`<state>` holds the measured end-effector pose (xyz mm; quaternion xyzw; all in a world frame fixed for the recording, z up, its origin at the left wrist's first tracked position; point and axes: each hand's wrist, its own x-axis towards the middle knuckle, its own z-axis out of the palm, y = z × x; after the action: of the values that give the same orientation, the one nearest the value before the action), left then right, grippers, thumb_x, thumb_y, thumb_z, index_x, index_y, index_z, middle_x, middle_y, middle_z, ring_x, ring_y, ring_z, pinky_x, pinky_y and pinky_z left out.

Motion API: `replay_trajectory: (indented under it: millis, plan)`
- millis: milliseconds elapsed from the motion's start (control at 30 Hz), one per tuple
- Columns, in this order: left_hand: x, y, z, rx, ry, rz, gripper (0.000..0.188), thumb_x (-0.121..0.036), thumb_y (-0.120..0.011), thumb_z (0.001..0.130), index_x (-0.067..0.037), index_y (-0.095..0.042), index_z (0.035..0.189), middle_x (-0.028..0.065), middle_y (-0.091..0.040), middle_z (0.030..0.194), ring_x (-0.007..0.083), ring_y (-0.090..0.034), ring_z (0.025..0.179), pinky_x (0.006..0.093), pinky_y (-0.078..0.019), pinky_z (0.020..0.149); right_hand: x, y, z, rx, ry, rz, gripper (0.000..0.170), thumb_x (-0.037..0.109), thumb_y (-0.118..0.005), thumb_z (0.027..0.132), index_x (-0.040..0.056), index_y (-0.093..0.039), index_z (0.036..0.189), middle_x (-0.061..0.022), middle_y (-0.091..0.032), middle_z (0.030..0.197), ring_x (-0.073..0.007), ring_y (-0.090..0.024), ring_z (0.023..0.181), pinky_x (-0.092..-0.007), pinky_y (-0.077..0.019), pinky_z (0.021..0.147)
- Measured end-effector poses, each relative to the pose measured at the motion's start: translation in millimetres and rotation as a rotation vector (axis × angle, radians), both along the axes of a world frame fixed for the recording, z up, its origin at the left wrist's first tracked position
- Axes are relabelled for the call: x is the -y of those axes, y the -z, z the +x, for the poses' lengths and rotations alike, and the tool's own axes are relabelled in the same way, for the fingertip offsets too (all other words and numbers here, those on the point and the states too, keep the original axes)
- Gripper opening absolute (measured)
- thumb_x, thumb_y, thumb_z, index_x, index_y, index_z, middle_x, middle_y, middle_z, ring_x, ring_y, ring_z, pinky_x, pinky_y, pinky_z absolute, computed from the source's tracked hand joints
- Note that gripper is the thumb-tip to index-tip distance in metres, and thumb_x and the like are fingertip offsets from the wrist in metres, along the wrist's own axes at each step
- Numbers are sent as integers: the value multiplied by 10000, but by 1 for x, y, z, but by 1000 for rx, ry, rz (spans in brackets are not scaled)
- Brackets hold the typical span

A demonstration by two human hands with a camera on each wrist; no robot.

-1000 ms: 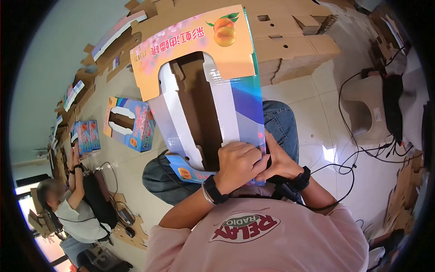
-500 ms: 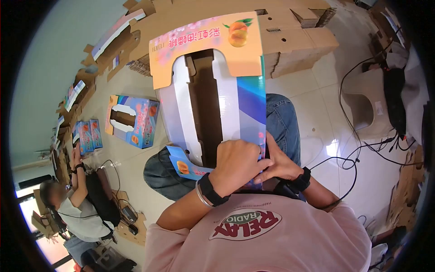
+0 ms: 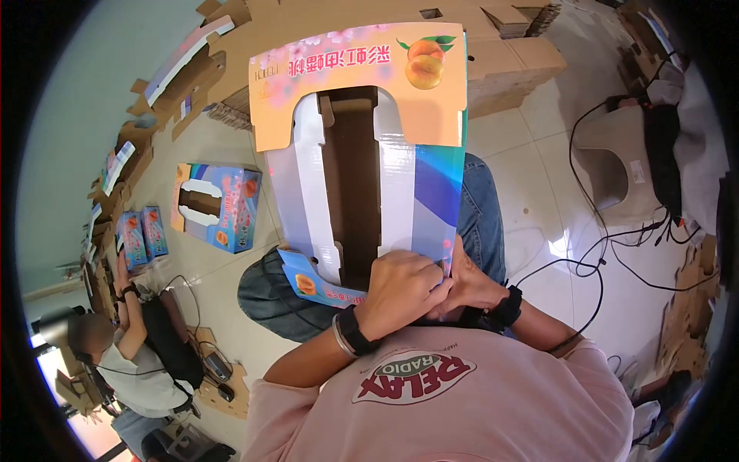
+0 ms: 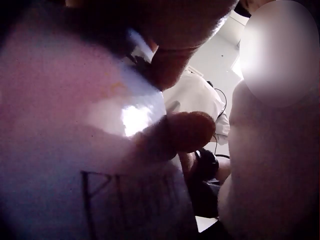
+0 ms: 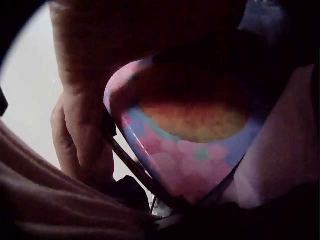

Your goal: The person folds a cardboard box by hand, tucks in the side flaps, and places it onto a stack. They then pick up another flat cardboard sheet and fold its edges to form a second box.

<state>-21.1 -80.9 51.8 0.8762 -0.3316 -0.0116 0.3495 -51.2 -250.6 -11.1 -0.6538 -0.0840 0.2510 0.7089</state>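
Observation:
A printed cardboard fruit box point(image 3: 400, 173) with orange end flaps and a long opening on top stands over the person's lap. At its near right corner the left hand point(image 3: 404, 289) grips the edge with bent fingers. The right hand point(image 3: 471, 281) holds the same corner from the right side, its fingers partly hidden under the left hand. A blue end flap point(image 3: 308, 283) with a peach print sticks out at the near left. Close up in the right wrist view is a panel point(image 5: 190, 165) with pink blossoms and a peach. Dark fingers point(image 4: 195, 131) lie against the box in the left wrist view.
A finished-looking box point(image 3: 212, 206) sits on the floor to the left, with smaller-looking boxes point(image 3: 142, 235) beyond. Flat cardboard stacks point(image 3: 508, 73) lie ahead. Cables point(image 3: 596, 262) and a beige stool point(image 3: 616, 165) are on the right. Another person point(image 3: 142, 369) sits at the left.
The box has turned slightly and its far end has shifted to the right. Both hands stay at the near right corner, with the left thumb now tucked closer to the right hand.

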Motion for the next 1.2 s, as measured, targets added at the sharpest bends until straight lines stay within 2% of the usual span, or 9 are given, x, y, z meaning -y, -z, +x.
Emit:
replay_trajectory:
  millis: [167,267,300,400,433,567,900,1000,1200]
  plan:
    - [-1,3,-3,110,52,-64,282,-209,-726,687,-61,-537,540,70,-545,558,244,-545,499,349,-418,463,1,7,-5,-109,-18,214,1395,166,-936,459,37,3,1483,-113,-237,1445,-232,-190,1374,-333,-170,1133]
    - [-2,3,-1,97,24,-65,279,-217,-728,684,-64,-540,546,64,-539,548,241,-548,499,351,-422,465,10,13,4,-170,-123,176,1389,178,-922,515,60,58,1493,-114,-181,1485,-211,-136,1397,-333,-167,1136]
    - [-2,-1,0,66,19,-31,266,-243,-721,706,-63,-575,576,65,-552,554,243,-555,502,355,-429,470,16,13,10,-165,-172,219,1298,196,-880,615,73,63,1500,-108,-177,1503,-212,-165,1398,-353,-186,1137]
    - [-3,-10,1,-8,-26,54,264,-268,-708,740,-55,-621,611,73,-589,590,245,-581,525,359,-435,475,12,5,14,-304,-108,402,1181,217,-829,698,95,19,1512,-95,-228,1497,-211,-222,1387,-378,-203,1138]
    - [-2,-14,2,-54,-55,112,327,-350,-697,760,-53,-661,627,101,-602,586,263,-598,525,376,-436,473,12,10,11,-272,-84,379,1118,228,-812,729,113,-30,1520,-81,-291,1478,-209,-310,1349,-387,-256,1122]
    - [3,-36,12,-167,-47,376,450,-479,-681,739,-51,-674,597,140,-573,514,302,-589,481,408,-443,475,4,14,3,-208,3,316,1099,231,-822,725,110,-74,1521,-70,-383,1424,-203,-417,1272,-366,-366,1057]
    - [0,-11,-7,-106,41,161,274,-323,-687,777,-56,-685,713,101,-644,653,276,-621,580,390,-471,529,10,21,3,-153,-7,151,1020,165,-823,700,92,-199,1503,-57,-398,1416,-191,-424,1263,-345,-375,1044]
    - [0,-5,-5,-80,0,78,256,-311,-688,780,-63,-672,716,85,-640,663,268,-622,596,374,-471,542,12,18,4,-217,-7,156,1018,111,-805,704,99,-182,1510,-59,-396,1415,-183,-425,1255,-329,-379,1037]
    - [-4,-2,-4,-8,-68,-62,214,-283,-713,756,-77,-657,740,47,-597,701,232,-588,657,343,-464,565,18,-11,6,-425,-150,279,1170,2,-779,676,135,12,1528,-57,-309,1452,-170,-404,1261,-314,-378,1030]
